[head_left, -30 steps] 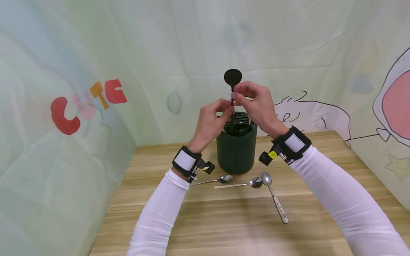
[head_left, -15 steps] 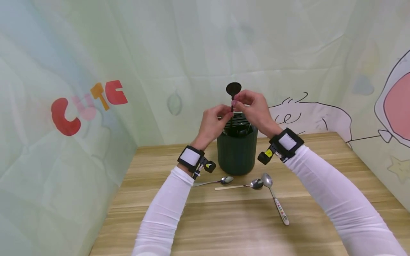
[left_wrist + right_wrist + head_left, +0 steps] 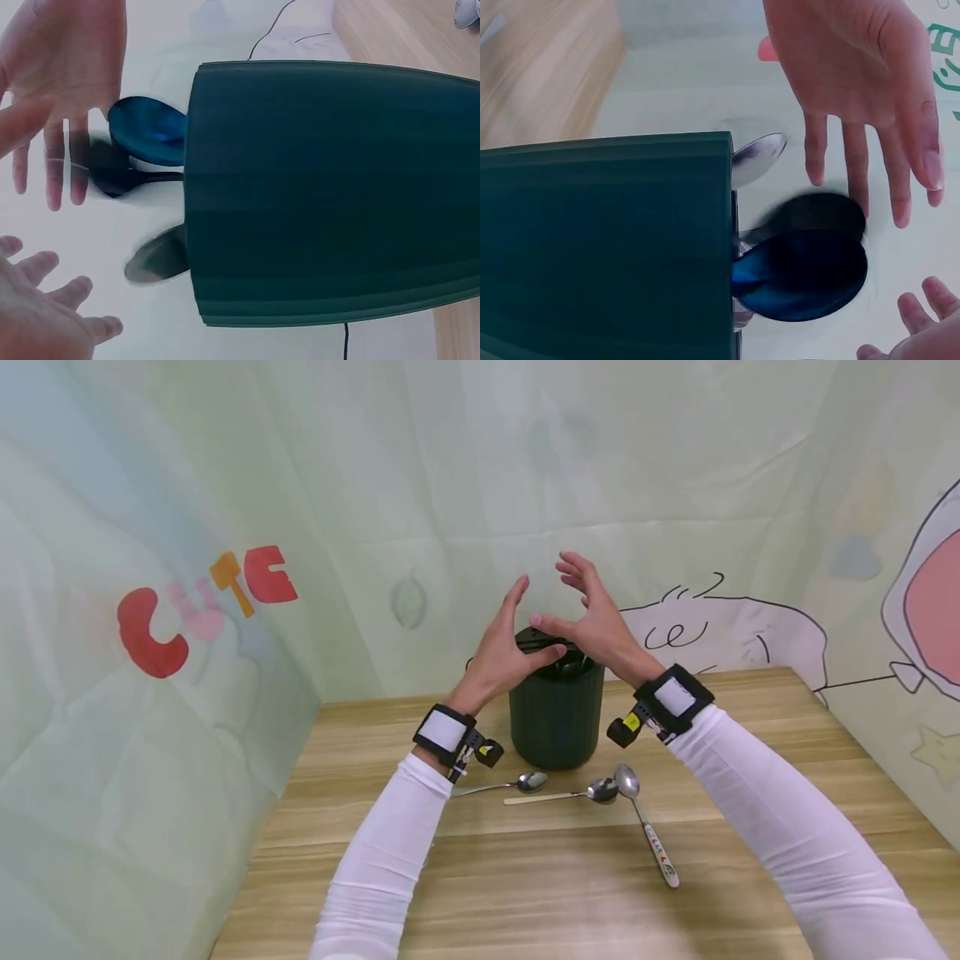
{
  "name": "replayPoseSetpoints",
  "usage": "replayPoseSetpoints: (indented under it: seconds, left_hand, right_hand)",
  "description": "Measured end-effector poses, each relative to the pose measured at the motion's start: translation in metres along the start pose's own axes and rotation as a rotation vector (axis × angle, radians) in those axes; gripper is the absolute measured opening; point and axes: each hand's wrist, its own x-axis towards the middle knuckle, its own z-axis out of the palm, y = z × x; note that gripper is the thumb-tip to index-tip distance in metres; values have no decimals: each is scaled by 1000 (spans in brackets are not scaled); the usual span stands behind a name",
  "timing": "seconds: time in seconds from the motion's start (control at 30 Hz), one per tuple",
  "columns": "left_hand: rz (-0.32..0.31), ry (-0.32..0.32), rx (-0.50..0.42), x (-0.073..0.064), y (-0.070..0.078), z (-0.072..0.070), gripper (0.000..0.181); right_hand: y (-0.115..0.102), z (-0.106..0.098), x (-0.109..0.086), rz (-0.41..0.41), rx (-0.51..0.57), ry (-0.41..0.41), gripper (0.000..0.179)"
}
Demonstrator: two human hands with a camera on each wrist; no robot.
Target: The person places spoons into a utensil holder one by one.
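Note:
Above the rim of a dark green ribbed utensil holder (image 3: 555, 727), my left hand (image 3: 498, 652) is spread, thumb and fingers apart, nothing in its grasp. My right hand (image 3: 600, 622) faces it with its fingers likewise extended. Between the palms and the rim, the right wrist view shows a blurred black ladle-like utensil (image 3: 817, 211) poking out of the holder, apart from both hands. Beside it stands a shiny dark spoon (image 3: 810, 274), and a silver spoon (image 3: 759, 156) leans out too. Their handles are hidden inside the holder.
On the wooden table (image 3: 525, 893) in front of the holder lie a silver spoon (image 3: 531, 782) at left, a pale-handled spoon (image 3: 602, 790) in the middle, and a spoon with a patterned handle (image 3: 658, 856) at right. A printed curtain (image 3: 450, 485) hangs close behind the holder.
Both hands were pinching the black ladle-like utensil's handle and lowering it into the holder. Now they have let go, fingers spread, and its head has dropped close to the rim.

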Motion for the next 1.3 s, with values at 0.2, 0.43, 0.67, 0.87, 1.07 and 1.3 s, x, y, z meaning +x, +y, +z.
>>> replayPoseSetpoints:
  seconds: [0.2, 0.43, 0.67, 0.87, 1.07, 1.3]
  left_hand:
    - [31, -8, 20, -1, 4, 0, 106]
    - [115, -10, 91, -9, 4, -2, 101]
    - [210, -2, 171, -25, 8, -8, 98]
    - [236, 19, 202, -43, 15, -9, 93]
    - [254, 32, 262, -64, 20, -4, 90]
    - [271, 46, 323, -90, 17, 7, 89]
  right_hand:
    - [-1, -3, -4, -9, -5, -3, 88]
    - [-5, -7, -16, -38, -101, -31, 86]
    - [-11, -13, -32, -105, -170, -49, 90]
    - [-14, -15, -51, -142, -184, -37, 88]
    - [-10, -15, -74, -153, -195, -34, 85]
    - [0, -8, -100, -178, -224, -29, 85]
